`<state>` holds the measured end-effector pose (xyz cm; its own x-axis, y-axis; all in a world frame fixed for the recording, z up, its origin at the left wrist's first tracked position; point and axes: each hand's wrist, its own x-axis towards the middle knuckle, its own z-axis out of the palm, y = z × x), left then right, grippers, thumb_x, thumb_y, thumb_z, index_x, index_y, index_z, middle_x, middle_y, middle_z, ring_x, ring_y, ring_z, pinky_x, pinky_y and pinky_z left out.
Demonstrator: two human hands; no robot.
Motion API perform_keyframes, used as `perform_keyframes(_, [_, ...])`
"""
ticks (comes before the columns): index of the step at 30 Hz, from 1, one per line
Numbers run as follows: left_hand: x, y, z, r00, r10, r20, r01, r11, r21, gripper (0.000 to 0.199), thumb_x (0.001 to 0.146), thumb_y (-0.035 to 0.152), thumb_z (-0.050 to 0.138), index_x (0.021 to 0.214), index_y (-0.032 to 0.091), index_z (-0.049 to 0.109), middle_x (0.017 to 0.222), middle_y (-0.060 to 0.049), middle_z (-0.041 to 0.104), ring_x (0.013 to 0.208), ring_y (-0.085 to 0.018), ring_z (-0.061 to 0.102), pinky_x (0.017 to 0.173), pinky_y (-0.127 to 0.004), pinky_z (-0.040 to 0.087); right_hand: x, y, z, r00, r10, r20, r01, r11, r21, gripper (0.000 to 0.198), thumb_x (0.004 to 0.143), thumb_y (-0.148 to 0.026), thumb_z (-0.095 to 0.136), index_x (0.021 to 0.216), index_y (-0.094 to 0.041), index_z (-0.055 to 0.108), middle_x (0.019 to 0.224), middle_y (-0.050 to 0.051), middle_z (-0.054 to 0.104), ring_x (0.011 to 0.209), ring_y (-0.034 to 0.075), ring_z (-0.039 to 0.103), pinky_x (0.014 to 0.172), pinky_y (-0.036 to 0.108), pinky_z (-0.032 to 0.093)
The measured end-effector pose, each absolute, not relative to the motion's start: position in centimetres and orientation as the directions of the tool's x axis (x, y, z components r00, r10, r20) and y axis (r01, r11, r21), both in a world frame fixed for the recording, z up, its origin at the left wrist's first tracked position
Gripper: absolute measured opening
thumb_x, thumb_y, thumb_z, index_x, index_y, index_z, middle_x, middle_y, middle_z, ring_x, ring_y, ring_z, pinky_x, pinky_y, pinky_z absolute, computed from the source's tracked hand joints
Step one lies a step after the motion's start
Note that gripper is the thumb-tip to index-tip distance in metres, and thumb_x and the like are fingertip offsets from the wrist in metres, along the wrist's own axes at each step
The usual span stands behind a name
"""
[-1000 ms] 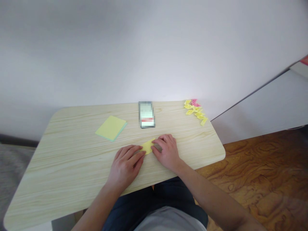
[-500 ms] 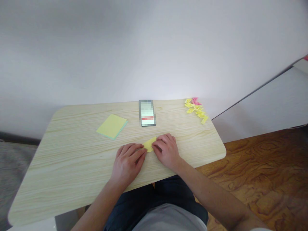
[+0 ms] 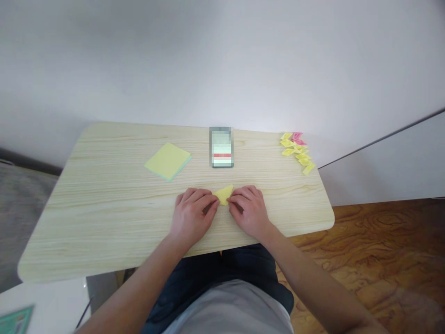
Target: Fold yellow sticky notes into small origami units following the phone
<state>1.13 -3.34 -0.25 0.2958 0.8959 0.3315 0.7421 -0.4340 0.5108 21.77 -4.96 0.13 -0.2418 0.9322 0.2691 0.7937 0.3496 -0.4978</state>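
Note:
A small folded piece of yellow paper (image 3: 224, 194) lies near the front middle of the table, between my two hands. My left hand (image 3: 194, 211) pinches its left side, the fingertips covering that end. At its right edge, my right hand (image 3: 249, 209) has thumb and fingers closed on the paper. Beyond them to the left lies a stack of square paper (image 3: 168, 161), yellow on top with green showing beneath. Several folded yellow paper pieces (image 3: 288, 152) and pink folded pieces (image 3: 298, 138) sit grouped at the back right.
A phone (image 3: 221, 147) with its screen lit and blurred lies at the table's back middle. The pale wooden table (image 3: 104, 208) meets a white wall (image 3: 174, 69). At the lower left, a white surface (image 3: 52, 301) holds a green item (image 3: 17, 320).
The camera view has tilted lower, so the table and things on it appear higher and slightly to the right. Both hands stay on the folded paper, with small finger shifts.

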Motion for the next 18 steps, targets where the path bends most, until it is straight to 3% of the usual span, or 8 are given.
perform_keyframes(10, [1.3,-3.1,0.0,0.288,0.926,0.242,0.759,-0.375,0.532,0.017,0.098,0.032,0.06,0.096,0.026,0.076,0.108,-0.003,0.076,0.104,-0.025,0.06,0.093,-0.044,0.042,22.0,-5.0,0.0,-0.289,0.916,0.277,0.795,0.391,-0.463,0.011,0.094,-0.031,0.067,0.093,-0.028,0.077,0.111,0.002,0.073,0.111,0.024,0.058,0.099,0.044,0.04])
perform_keyframes(18, [1.9,-2.7,0.4,0.276,0.94,0.203,0.791,-0.342,0.507,0.015,0.097,0.033,0.061,0.095,0.028,0.075,0.102,-0.001,0.075,0.1,-0.025,0.059,0.087,-0.043,0.04,20.6,-5.1,0.0,-0.146,0.952,0.27,0.816,0.271,-0.511,0.006,0.091,-0.029,0.072,0.085,-0.026,0.073,0.105,0.001,0.075,0.107,0.024,0.059,0.098,0.045,0.04])
